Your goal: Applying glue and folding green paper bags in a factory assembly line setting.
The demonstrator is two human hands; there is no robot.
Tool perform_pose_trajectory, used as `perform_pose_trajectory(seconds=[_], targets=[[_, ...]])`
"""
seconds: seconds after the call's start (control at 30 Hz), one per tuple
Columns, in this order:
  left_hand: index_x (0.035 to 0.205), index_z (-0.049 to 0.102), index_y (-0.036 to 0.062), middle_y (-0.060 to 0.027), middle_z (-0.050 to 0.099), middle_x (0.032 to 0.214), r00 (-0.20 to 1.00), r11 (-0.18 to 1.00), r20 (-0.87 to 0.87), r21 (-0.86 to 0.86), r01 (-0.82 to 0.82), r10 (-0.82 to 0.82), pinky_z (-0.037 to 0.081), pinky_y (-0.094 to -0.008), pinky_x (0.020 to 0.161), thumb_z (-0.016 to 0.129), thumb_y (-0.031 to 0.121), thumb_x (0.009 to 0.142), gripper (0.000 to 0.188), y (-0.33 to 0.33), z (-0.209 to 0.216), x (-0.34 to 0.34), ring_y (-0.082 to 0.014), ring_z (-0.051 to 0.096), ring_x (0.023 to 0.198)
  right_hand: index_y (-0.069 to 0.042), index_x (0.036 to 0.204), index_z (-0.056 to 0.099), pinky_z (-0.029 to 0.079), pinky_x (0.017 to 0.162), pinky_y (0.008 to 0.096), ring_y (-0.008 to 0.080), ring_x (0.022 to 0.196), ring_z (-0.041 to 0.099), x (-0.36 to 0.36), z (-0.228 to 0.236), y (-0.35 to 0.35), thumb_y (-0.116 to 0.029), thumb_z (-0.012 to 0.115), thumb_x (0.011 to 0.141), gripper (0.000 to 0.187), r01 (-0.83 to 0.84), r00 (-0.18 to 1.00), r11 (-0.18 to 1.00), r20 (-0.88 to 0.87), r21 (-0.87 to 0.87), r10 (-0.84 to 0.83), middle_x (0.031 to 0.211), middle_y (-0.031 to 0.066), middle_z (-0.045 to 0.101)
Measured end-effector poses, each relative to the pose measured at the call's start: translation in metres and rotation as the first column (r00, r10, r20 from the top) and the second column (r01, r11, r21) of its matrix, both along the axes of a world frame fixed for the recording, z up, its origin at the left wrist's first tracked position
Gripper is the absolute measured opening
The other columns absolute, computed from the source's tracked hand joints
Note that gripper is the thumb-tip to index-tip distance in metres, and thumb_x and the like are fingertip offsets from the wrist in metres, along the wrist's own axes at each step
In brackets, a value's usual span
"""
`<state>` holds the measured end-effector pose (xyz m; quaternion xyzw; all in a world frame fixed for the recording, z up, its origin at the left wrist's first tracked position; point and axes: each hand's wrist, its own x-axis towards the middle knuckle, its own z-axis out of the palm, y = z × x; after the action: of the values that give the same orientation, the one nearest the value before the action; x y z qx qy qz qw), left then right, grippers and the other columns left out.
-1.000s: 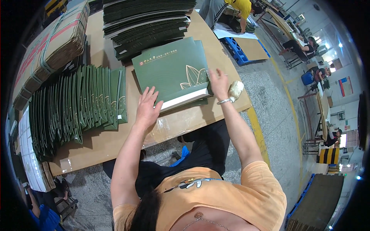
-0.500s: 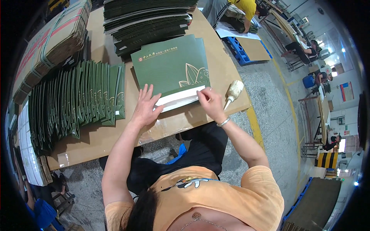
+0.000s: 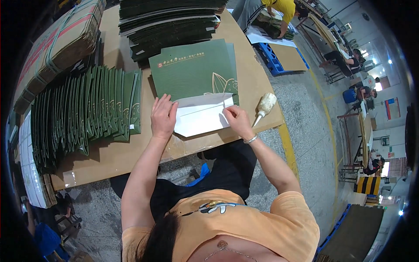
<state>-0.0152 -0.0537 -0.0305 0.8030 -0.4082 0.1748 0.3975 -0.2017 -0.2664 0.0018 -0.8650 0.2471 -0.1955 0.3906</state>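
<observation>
A dark green paper bag (image 3: 183,74) with gold print lies flat in front of me. Its near end is unfolded, so a white inner flap (image 3: 200,120) shows toward me. My left hand (image 3: 163,118) rests at the flap's left side, fingers stretched forward over the bag's edge and thumb apart along the white paper. At the right side of the flap, my right hand (image 3: 238,120) is closed, thumb and fingertips pinching the paper edge. Just right of that hand lies a whitish squeeze bottle (image 3: 266,104) with a narrow nozzle pointing toward me.
Folded green bags (image 3: 87,109) stand in a row on the left of the cardboard-topped table (image 3: 104,161). A tall stack of dark green bags (image 3: 170,26) sits behind, beside a strapped cardboard bundle (image 3: 61,48). Beyond the table, a person in yellow (image 3: 283,11) works over a blue pallet (image 3: 273,61).
The near end of the bag has opened from a narrow white strip into a broad white flap. My left hand has turned and its fingers have drawn closer together; my right hand has shifted slightly nearer.
</observation>
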Motion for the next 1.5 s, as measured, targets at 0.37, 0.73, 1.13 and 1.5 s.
perform_pose_trajectory(seconds=[0.37,0.73,1.13,1.5], targets=[[0.144,0.032,-0.0008,-0.0232,0.042,0.144,0.927,0.988,-0.373,0.127,0.091,-0.037,0.026,-0.0473,0.115,0.056,0.012,0.091,0.060,0.009,0.019,-0.013,-0.0352,0.036,0.138,0.005,0.099,0.068,0.051,0.077,0.0396,0.0319,0.084,0.067,-0.050,0.001,-0.143,-0.041,0.068,0.085,0.048,0.659,0.735,0.653,0.132,-0.373,-0.665,0.095,0.0217,0.070],[0.149,0.022,0.0006,-0.0229,0.029,0.152,0.947,0.952,-0.310,0.254,0.171,-0.088,0.022,-0.0454,0.118,0.053,0.008,0.090,0.068,0.017,0.003,-0.002,-0.0366,0.028,0.142,0.008,0.117,0.058,0.054,0.077,0.0427,0.0250,0.096,0.066,-0.036,-0.008,-0.165,-0.049,0.078,0.074,0.074,0.625,0.764,0.741,-0.385,0.245,-0.517,0.106,0.0181,0.066],[0.146,0.026,-0.0002,-0.0218,0.031,0.152,0.927,0.991,-0.358,0.033,0.132,-0.111,0.027,-0.0425,0.116,0.058,0.008,0.088,0.067,0.014,-0.009,-0.008,-0.0367,0.031,0.140,-0.009,0.122,0.054,0.054,0.079,0.0379,0.0200,0.094,0.065,-0.034,0.097,-0.078,-0.052,0.061,0.090,0.054,0.091,0.827,0.582,0.264,0.808,-0.497,0.106,0.0079,0.065],[0.150,0.027,0.0059,-0.0117,0.026,0.157,0.964,0.954,-0.264,0.287,0.089,-0.010,0.012,-0.0541,0.118,0.051,0.023,0.094,0.064,0.012,-0.005,-0.006,-0.0254,0.022,0.146,-0.002,0.113,0.057,0.049,0.055,0.0257,0.0147,0.077,0.063,0.040,0.111,0.016,-0.022,0.070,0.088,0.035,-0.231,0.905,0.753,0.420,0.616,-0.066,0.097,0.0077,0.065]])
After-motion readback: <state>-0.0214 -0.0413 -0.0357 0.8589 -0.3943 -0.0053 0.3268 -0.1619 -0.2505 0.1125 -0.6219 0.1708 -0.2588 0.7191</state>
